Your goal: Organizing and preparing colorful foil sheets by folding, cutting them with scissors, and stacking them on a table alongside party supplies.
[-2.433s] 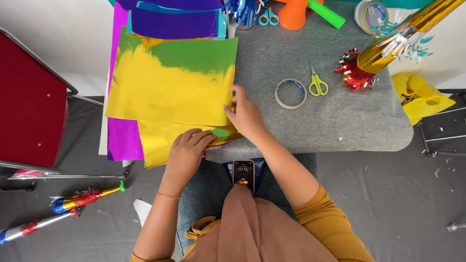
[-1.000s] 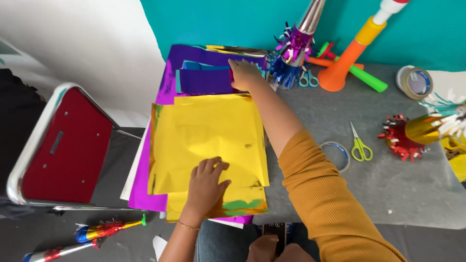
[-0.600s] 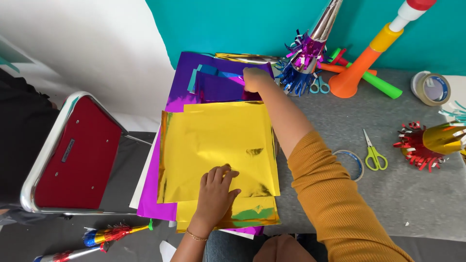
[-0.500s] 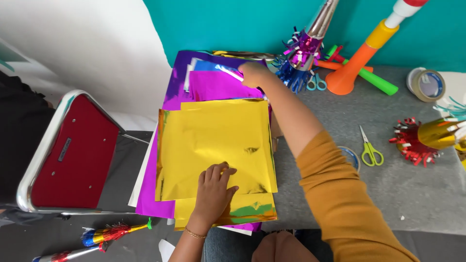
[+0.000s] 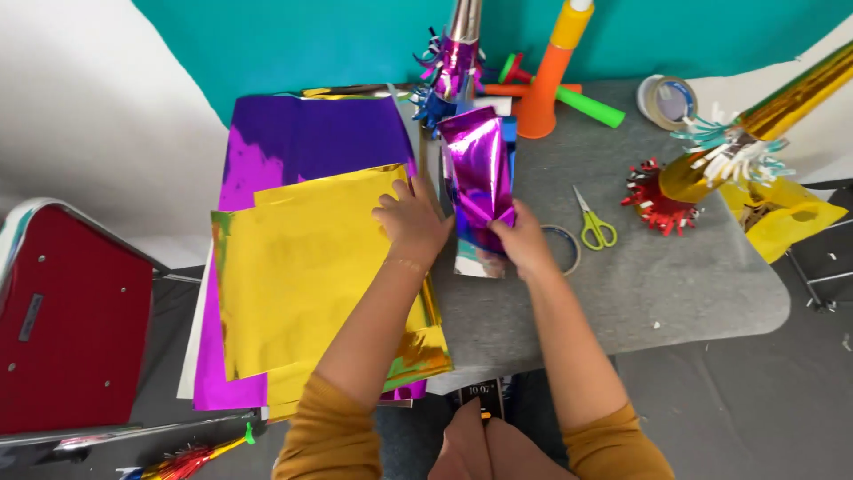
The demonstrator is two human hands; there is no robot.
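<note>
My right hand (image 5: 522,244) grips the lower end of a curled magenta foil sheet (image 5: 480,169) and holds it up over the grey table (image 5: 675,276); a blue sheet shows behind it. My left hand (image 5: 410,218) rests with spread fingers on the right edge of a gold foil sheet (image 5: 311,267). The gold sheet tops a stack with purple foil (image 5: 311,133) at the far end and magenta foil (image 5: 222,391) along the left side.
A tape ring (image 5: 562,249) and green scissors (image 5: 593,222) lie just right of my right hand. Behind stand an orange horn (image 5: 546,80), a purple foil cone (image 5: 458,62) and a tape roll (image 5: 666,100). Gold cones (image 5: 746,151) lie at right. A red chair (image 5: 62,320) stands left.
My right hand has drawn a magenta sheet off the far end of the stack and brought it near, to the right of the pile. My left hand moved up to the gold sheet's right edge.
</note>
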